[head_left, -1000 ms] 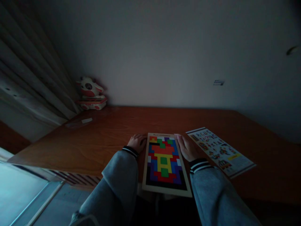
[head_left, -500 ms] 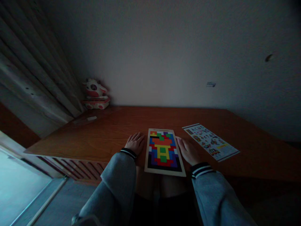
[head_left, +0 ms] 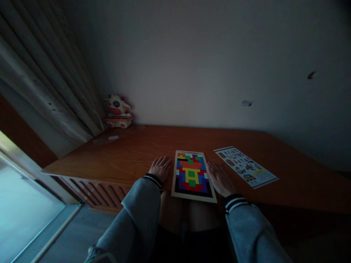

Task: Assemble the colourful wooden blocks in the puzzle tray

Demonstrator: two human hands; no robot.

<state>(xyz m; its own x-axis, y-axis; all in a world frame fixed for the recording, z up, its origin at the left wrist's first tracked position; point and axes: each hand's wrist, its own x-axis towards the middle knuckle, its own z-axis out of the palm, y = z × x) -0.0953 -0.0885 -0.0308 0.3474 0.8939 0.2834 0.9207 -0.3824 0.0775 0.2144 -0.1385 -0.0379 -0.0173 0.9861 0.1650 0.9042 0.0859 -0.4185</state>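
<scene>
A wooden puzzle board filled with coloured block pieces lies at the table's front edge, its near end reaching past the edge above my lap. A black gap shows near its top left, and a wider black strip along its bottom. My left hand rests palm down on the table just left of the board, fingers stretched out, holding nothing. On the other side, my right hand lies flat beside the board's right edge with its fingers extended. Whether its inner side touches the board I cannot tell.
A printed sheet with small coloured pictures lies to the right on the wooden table. At the back left stands a cow-shaped toy, with a small white piece in front of it. A curtain hangs at the left.
My right hand has turned flatter onto the table, its fingers now showing more spread. My left hand stays beside the board. The whole view has shifted slightly.
</scene>
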